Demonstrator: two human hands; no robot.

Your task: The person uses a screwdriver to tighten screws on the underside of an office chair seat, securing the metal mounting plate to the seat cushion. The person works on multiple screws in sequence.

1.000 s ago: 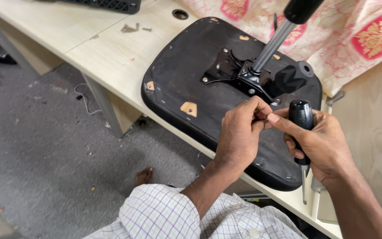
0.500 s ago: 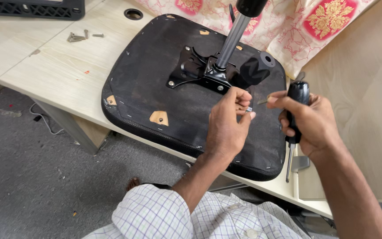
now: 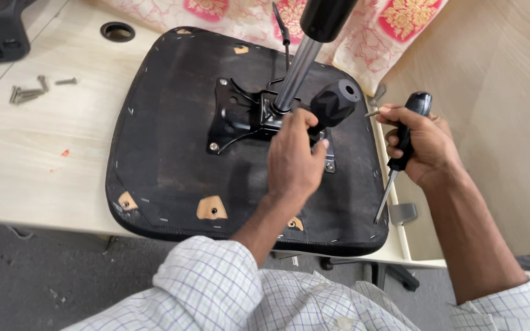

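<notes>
Left hand (image 3: 294,160) on black seat mechanism (image 3: 246,116), right hand (image 3: 421,146) gripping screwdriver (image 3: 400,153) and screw (image 3: 372,113)

Left hand (image 3: 294,160) reaches forward, fingers curled; right hand (image 3: 421,145) fisted.

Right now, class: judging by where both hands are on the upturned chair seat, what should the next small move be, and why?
Probably bring the screwdriver over to the mounting plate. The right hand holds it off to the side, tip pointing down past the chair seat edge, with a screw pinched in its fingertips, while the left hand rests at the plate's near corner.
</notes>
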